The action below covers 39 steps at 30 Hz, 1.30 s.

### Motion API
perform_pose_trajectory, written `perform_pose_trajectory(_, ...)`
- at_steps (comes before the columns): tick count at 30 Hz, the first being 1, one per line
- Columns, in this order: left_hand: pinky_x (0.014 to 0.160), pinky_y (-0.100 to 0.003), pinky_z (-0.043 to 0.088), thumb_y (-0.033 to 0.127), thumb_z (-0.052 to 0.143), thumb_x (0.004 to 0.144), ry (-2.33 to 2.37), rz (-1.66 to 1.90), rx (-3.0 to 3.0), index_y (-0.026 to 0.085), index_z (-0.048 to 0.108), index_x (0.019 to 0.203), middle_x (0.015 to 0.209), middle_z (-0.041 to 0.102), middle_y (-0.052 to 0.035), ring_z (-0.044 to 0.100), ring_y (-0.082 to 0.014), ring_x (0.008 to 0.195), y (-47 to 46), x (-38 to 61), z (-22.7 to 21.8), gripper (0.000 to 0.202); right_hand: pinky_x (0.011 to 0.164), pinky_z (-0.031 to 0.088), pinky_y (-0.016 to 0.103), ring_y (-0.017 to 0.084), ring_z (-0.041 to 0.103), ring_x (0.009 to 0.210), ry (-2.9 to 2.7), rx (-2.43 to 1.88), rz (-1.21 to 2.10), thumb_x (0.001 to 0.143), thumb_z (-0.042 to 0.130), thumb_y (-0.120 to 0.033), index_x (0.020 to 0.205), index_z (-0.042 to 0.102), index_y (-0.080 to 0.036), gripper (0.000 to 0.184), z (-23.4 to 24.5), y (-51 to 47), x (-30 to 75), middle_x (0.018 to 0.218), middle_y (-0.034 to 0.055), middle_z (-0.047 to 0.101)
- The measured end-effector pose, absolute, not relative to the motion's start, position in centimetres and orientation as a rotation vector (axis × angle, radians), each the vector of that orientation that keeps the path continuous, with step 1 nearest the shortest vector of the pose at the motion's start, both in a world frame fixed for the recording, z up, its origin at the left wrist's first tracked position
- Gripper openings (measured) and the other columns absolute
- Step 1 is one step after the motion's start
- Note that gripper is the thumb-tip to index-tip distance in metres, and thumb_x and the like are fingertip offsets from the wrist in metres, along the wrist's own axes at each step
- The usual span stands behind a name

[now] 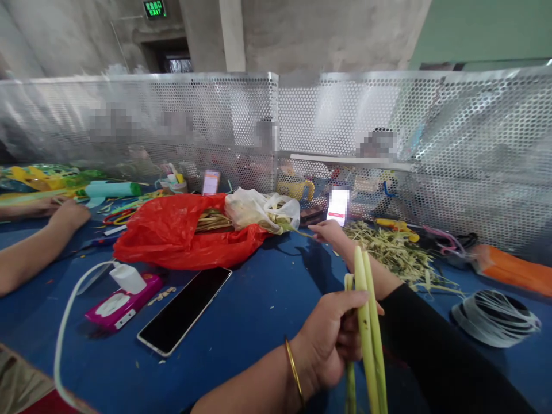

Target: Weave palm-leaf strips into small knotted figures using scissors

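My left hand (pixel 330 339), with a gold bangle at the wrist, is closed around several pale green folded leaf strips (pixel 370 328) that stand upright in front of me. My right hand (pixel 330 231), in a black sleeve, reaches forward behind them. Its fingertips pinch a thin dry leaf strip (pixel 302 233) that trails toward a white plastic bag (pixel 263 208) of pale leaves. Beside that bag lies an open red plastic bag (pixel 172 230) with straw-coloured strips inside. A heap of shredded leaf scraps (pixel 394 250) lies just right of my right forearm.
A black phone (pixel 185 310) and a magenta power strip (pixel 125 302) with a white charger lie at left. A ring of clear strapping (pixel 495 319) and an orange sheet (pixel 513 269) are at right. Perforated metal panels (pixel 345 115) border the back. Another person's hand (pixel 69 218) works at far left.
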<state>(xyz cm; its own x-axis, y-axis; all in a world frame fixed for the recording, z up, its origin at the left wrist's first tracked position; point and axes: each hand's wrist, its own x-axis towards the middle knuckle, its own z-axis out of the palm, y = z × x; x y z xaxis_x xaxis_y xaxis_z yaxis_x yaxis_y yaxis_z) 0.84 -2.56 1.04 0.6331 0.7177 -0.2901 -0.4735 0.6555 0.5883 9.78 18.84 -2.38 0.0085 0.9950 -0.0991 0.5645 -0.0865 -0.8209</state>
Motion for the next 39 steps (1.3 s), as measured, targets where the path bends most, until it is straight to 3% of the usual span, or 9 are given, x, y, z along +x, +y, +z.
perform_pose_trajectory(4,0.039,-0.020,0.003,0.038,0.064,0.068,0.613,0.726,0.471,0.012,0.061,0.071,0.043,0.025,0.0111,0.011,-0.0019,0.036,-2.2,0.8,0.9,0.026,0.055,0.043,0.024,0.015,0.059,0.056,-1.621,-1.776,0.603,0.076,0.069,-0.038,0.065,0.065,-0.014,0.026,-1.0,16.5,13.6,0.054,0.0021,0.061)
perform_pose_trajectory(7,0.038,-0.018,0.004,0.038,0.064,0.069,0.668,0.771,0.469,0.011,0.062,0.072,0.044,0.026,0.0112,0.010,-0.0014,0.037,-1.7,0.7,0.7,0.027,0.050,0.037,0.023,0.015,0.055,0.048,-1.658,-1.803,0.391,0.074,0.066,-0.041,0.051,0.062,-0.018,0.032,-0.5,14.0,16.7,0.041,0.0001,0.055)
perform_pose_trajectory(11,0.037,-0.016,0.005,0.038,0.064,0.071,0.701,0.792,0.462,0.011,0.061,0.071,0.045,0.024,0.0116,0.010,-0.0011,0.037,-1.0,0.6,-0.1,0.027,0.059,0.041,0.024,0.017,0.062,0.063,-1.707,-1.804,0.183,0.076,0.060,-0.028,0.070,0.072,-0.019,0.016,-0.9,10.1,20.4,0.064,0.0048,0.068)
perform_pose_trajectory(14,0.036,-0.016,0.006,0.036,0.063,0.073,0.719,0.783,0.485,0.011,0.059,0.070,0.046,0.025,0.0115,0.009,-0.0009,0.037,-0.7,0.7,-0.8,0.025,0.068,0.044,0.026,0.019,0.063,0.076,-1.755,-1.779,0.084,0.070,0.063,-0.022,0.092,0.072,-0.021,0.024,-1.3,7.0,22.1,0.084,0.0045,0.071)
perform_pose_trajectory(17,0.037,-0.016,0.005,0.037,0.063,0.075,0.739,0.760,0.536,0.011,0.059,0.071,0.046,0.022,0.0120,0.008,-0.0011,0.038,-0.9,0.9,-1.4,0.026,0.071,0.045,0.032,0.022,0.062,0.071,-1.748,-1.799,0.012,0.079,0.055,-0.032,0.076,0.073,-0.020,0.021,-1.3,4.1,22.8,0.068,0.0057,0.067)
perform_pose_trajectory(23,0.040,-0.018,0.002,0.042,0.068,0.072,0.759,0.589,0.661,0.012,0.058,0.070,0.046,0.018,0.0127,0.006,-0.0017,0.040,-2.0,1.5,-1.8,0.031,0.088,0.043,0.034,0.022,0.063,0.079,-1.907,-1.673,-0.069,0.080,0.056,-0.032,0.084,0.072,-0.024,0.018,-1.0,0.5,22.2,0.075,0.0043,0.069)
perform_pose_trajectory(28,0.041,-0.020,0.001,0.044,0.068,0.073,0.730,0.501,0.716,0.013,0.058,0.069,0.047,0.016,0.0126,0.004,-0.0026,0.042,-2.5,1.7,-2.1,0.033,0.084,0.045,0.034,0.023,0.063,0.087,-1.867,-1.553,0.126,0.077,0.056,-0.028,0.087,0.071,-0.024,0.019,-1.4,-0.2,21.1,0.089,0.0056,0.071)
perform_pose_trajectory(34,0.042,-0.020,0.001,0.045,0.068,0.074,0.715,0.513,0.753,0.015,0.051,0.064,0.048,0.015,0.0124,0.003,-0.0032,0.043,-2.4,1.8,-2.2,0.036,0.057,0.045,0.025,0.014,0.056,0.056,-1.436,-1.251,1.174,0.077,0.060,-0.051,0.061,0.061,-0.019,0.036,-1.4,-1.3,18.6,0.059,0.0001,0.061)
perform_pose_trajectory(39,0.042,-0.021,0.000,0.048,0.071,0.069,0.697,0.513,0.793,0.015,0.051,0.068,0.048,0.016,0.0131,0.003,-0.0034,0.043,-2.5,1.8,-2.1,0.039,0.049,0.039,0.021,0.008,0.048,0.047,-1.072,-1.112,1.526,0.061,0.078,-0.043,0.066,0.061,-0.017,0.031,-1.5,-2.0,17.5,0.056,-0.0027,0.057)
